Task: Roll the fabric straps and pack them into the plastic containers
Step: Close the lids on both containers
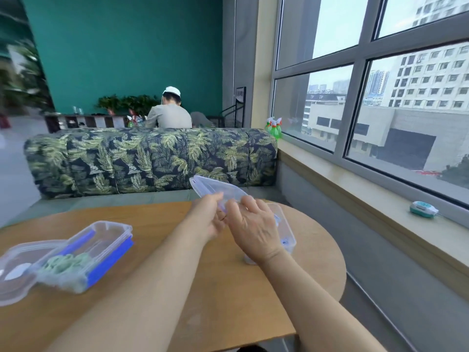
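Seen from the head, the left hand (208, 217) and the right hand (254, 231) each had their grip pinched on a clear lid (215, 186), tilted above an open container (287, 233) at the far right of the surface (215, 288). Green straps (66, 262) lay in a second container (101, 240) at the near left.

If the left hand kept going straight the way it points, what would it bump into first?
The clear plastic lid, which the left hand grips now. Beyond that, probably the leaf-print sofa, though depth is hard to judge.
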Motion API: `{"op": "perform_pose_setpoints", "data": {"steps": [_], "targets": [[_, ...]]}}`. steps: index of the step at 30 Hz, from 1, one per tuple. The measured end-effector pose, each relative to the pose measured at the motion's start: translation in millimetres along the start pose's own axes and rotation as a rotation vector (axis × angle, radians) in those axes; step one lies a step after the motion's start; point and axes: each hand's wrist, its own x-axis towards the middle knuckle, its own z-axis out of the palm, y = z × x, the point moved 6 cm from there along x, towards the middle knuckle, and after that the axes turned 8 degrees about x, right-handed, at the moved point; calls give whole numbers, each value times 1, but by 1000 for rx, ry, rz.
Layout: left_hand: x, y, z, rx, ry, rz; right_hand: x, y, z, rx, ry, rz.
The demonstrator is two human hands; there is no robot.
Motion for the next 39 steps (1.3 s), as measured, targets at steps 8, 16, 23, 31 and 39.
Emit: {"op": "perform_pose_setpoints", "data": {"steps": [8, 16, 23, 31, 39], "targets": [[-4, -14, -38, -118, -51, 69, -20, 31, -4, 532, -91, 700], [10, -36, -11, -117, -220, -57, -97, 130, 30, 835, -94, 1731], [76, -58, -5, 292, 154, 59, -128, 175, 59, 751, -99, 1853], [132, -83, 0, 414, 247, 8, -167, 207, 112, 697, -180, 1854], [166, -113, -6, 412, 268, -58, -185, 218, 136, 602, -295, 1802]]}}
